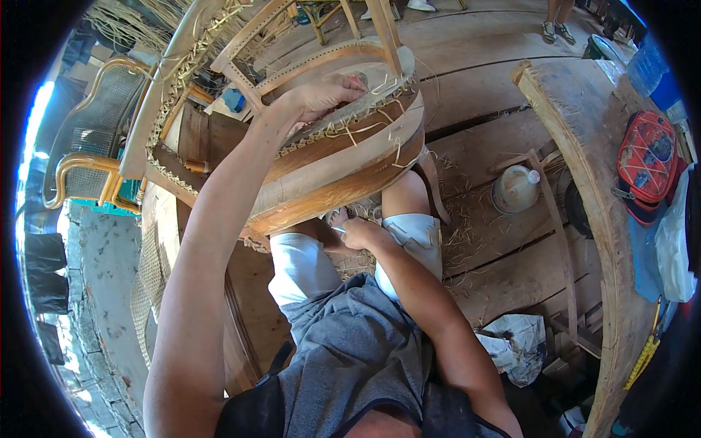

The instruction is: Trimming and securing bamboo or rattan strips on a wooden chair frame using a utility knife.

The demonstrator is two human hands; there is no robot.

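A wooden chair frame (343, 164) with a curved front rail lies across my lap. Loose cane strands (350, 131) stick out along the rail's inner edge. Over the far part of the seat rim reaches my left hand (328, 98), its fingers bent together at the rim; whatever they pinch is hidden. My right hand (358, 232) is below the curved rail, between my knees, with its fingers closed. Something small and pale shows beside those fingers, but I cannot make out its kind.
Another chair frame (314, 66) stands close behind. At the left is a cane-backed chair (95, 120). A thick wooden bench (577, 131) on the right carries a red bag (646, 157). A plastic jug (515, 188) stands on the plank floor (475, 241) among cane scraps. A person's feet (558, 31) are far off.
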